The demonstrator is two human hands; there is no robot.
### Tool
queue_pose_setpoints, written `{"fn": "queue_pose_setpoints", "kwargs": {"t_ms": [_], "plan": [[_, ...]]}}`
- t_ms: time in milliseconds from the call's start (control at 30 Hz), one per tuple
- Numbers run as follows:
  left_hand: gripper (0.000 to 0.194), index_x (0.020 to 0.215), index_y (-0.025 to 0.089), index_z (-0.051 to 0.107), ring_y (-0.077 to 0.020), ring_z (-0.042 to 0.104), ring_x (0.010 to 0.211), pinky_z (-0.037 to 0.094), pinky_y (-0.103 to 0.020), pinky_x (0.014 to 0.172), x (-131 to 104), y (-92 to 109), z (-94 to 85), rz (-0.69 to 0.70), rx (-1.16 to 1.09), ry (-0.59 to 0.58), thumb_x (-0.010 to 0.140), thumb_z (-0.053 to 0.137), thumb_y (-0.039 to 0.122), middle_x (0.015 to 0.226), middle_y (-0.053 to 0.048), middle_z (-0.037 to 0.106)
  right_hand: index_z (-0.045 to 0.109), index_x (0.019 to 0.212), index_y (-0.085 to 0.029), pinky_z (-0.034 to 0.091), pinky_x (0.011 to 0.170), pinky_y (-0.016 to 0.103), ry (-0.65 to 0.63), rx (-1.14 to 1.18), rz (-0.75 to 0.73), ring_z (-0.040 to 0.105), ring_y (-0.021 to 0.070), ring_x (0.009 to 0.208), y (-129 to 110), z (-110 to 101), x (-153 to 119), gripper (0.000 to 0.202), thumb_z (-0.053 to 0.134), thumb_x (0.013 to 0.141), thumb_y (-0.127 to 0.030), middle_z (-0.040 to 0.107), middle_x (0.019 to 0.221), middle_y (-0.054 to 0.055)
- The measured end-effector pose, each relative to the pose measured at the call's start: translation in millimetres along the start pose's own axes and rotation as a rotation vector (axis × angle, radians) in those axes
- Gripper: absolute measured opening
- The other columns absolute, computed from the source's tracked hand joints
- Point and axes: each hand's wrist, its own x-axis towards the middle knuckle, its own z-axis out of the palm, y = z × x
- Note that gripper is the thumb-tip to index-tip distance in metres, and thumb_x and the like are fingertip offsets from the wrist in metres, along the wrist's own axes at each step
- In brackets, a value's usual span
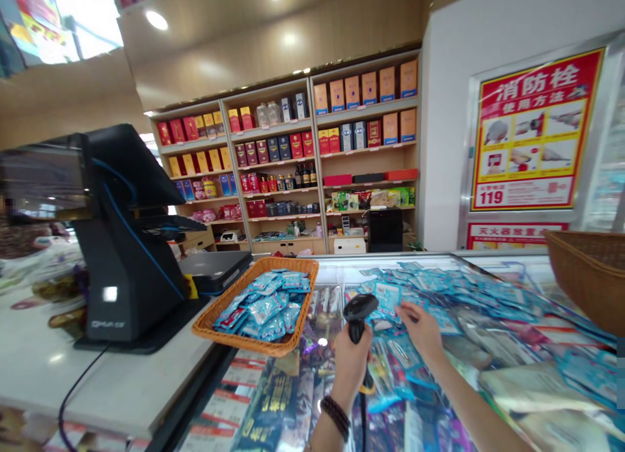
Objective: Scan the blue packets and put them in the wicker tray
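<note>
My left hand (352, 361) is wrapped round the handle of a black barcode scanner (360, 305), whose head tilts toward the right. A dark beaded bracelet (334, 416) circles that wrist. My right hand (420, 328) pinches the edge of a small blue-and-white packet (388, 297), held up just beyond the scanner head. Many similar blue packets (463, 284) lie spread over the glass counter behind and to the right of it. To the left of the scanner, a woven orange-brown basket (205, 322) holds a heap of such packets.
A black point-of-sale terminal (127, 243) stands on the white counter (127, 387) at left, its cable (73, 380) hanging over the front. Bagged goods show beneath the glass. A brown wicker basket (590, 276) sits at far right; stocked shelves (273, 159) line the back wall.
</note>
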Motion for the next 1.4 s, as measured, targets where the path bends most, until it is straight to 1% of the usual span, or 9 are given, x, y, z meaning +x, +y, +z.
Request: {"fn": "queue_pose_setpoints", "kwargs": {"t_ms": [233, 433, 600, 800, 900, 1000, 1167, 1233, 1400], "plan": [[0.056, 0.078, 0.021, 0.059, -0.0106, 0.043, 0.04, 0.042, -0.026, 0.045, 2.2, 3.3, -9.3, 0.024, -0.063, 0.038, 0.072, 0.077, 0.074, 0.049, 0.006, 0.048, 0.072, 0.081, -0.027, 0.058, 0.084, 0.053, 0.027, -0.164, -0.021, 0.077, 0.0412, 0.093, -11.3, -0.3, -2.7, 0.048, 0.058, 0.065, -0.07, 0.084, 0.088, 0.014], [0.062, 0.077, 0.023, 0.054, -0.0098, 0.043, 0.039, 0.04, -0.024, 0.042, 15.0, 24.6, -50.1, 0.023, -0.168, 0.177, 0.065, 0.083, 0.076, 0.047, 0.009, 0.046, 0.073, 0.081, -0.03, 0.058, 0.08, 0.053, -0.061, -0.133, -0.024, 0.078, 0.0424, 0.089, -15.9, 25.0, 4.6, 0.048, 0.062, 0.061, -0.072, 0.084, 0.083, 0.011], [0.064, 0.072, 0.022, 0.053, -0.0082, 0.041, 0.04, 0.04, -0.024, 0.042, 22.2, 51.0, -109.2, 0.077, -0.164, 0.287, 0.059, 0.085, 0.077, 0.049, 0.008, 0.046, 0.072, 0.074, -0.029, 0.059, 0.077, 0.053, -0.146, 0.019, -0.043, 0.078, 0.0421, 0.083, -45.2, 83.7, 12.2, 0.042, 0.067, 0.059, -0.069, 0.082, 0.075, 0.012], [0.062, 0.071, 0.021, 0.055, -0.0094, 0.046, 0.041, 0.042, -0.024, 0.044, 21.5, 64.8, -183.5, 0.154, -0.094, 0.453, 0.061, 0.087, 0.075, 0.051, 0.007, 0.05, 0.069, 0.068, -0.028, 0.062, 0.062, 0.052, -0.341, 0.349, 0.133, 0.076, 0.0378, 0.063, -99.3, 183.8, 4.0, 0.035, 0.078, 0.051, -0.057, 0.075, 0.058, 0.009], [0.065, 0.067, 0.022, 0.052, -0.0096, 0.045, 0.039, 0.042, -0.025, 0.043, 19.9, 64.4, -209.5, 0.163, -0.086, 0.488, 0.061, 0.085, 0.078, 0.049, 0.007, 0.048, 0.067, 0.067, -0.03, 0.067, 0.067, 0.051, -0.463, 0.522, 0.189, 0.079, 0.0369, 0.069, -120.1, 230.5, -5.9, 0.028, 0.079, 0.052, -0.051, 0.077, 0.062, 0.008], [0.067, 0.067, 0.023, 0.051, -0.0101, 0.046, 0.038, 0.043, -0.025, 0.043, 17.4, 62.6, -224.4, 0.173, -0.093, 0.519, 0.058, 0.085, 0.081, 0.047, 0.007, 0.048, 0.065, 0.066, -0.03, 0.069, 0.077, 0.052, -0.516, 0.559, 0.177, 0.082, 0.038, 0.082, -129.7, 258.3, -13.5, 0.027, 0.08, 0.051, -0.047, 0.081, 0.073, 0.01], [0.068, 0.066, 0.022, 0.052, -0.0098, 0.047, 0.038, 0.042, -0.024, 0.042, 11.1, 60.8, -227.9, 0.178, -0.111, 0.538, 0.057, 0.085, 0.081, 0.047, 0.007, 0.048, 0.073, 0.076, -0.027, 0.061, 0.097, 0.057, -0.434, 0.5, 0.124, 0.078, 0.0417, 0.108, -113.5, 244.1, -9.1, 0.031, 0.08, 0.049, -0.042, 0.085, 0.094, 0.012], [0.067, 0.065, 0.022, 0.052, -0.0095, 0.047, 0.038, 0.042, -0.024, 0.042, 9.0, 60.5, -223.4, 0.176, -0.117, 0.536, 0.057, 0.086, 0.079, 0.048, 0.006, 0.049, 0.078, 0.081, -0.026, 0.059, 0.098, 0.055, -0.365, 0.431, 0.07, 0.077, 0.0411, 0.11, -98.9, 220.6, -1.4, 0.034, 0.077, 0.053, -0.043, 0.085, 0.099, 0.012], [0.063, 0.066, 0.021, 0.054, -0.009, 0.047, 0.04, 0.041, -0.023, 0.043, 5.9, 63.1, -197.2, 0.14, -0.142, 0.493, 0.059, 0.088, 0.074, 0.049, 0.006, 0.048, 0.082, 0.089, -0.021, 0.06, 0.076, 0.049, -0.238, 0.222, 0.015, 0.078, 0.0367, 0.078, -57.6, 138.5, 27.1, 0.039, 0.068, 0.065, -0.047, 0.084, 0.084, 0.013]]}}
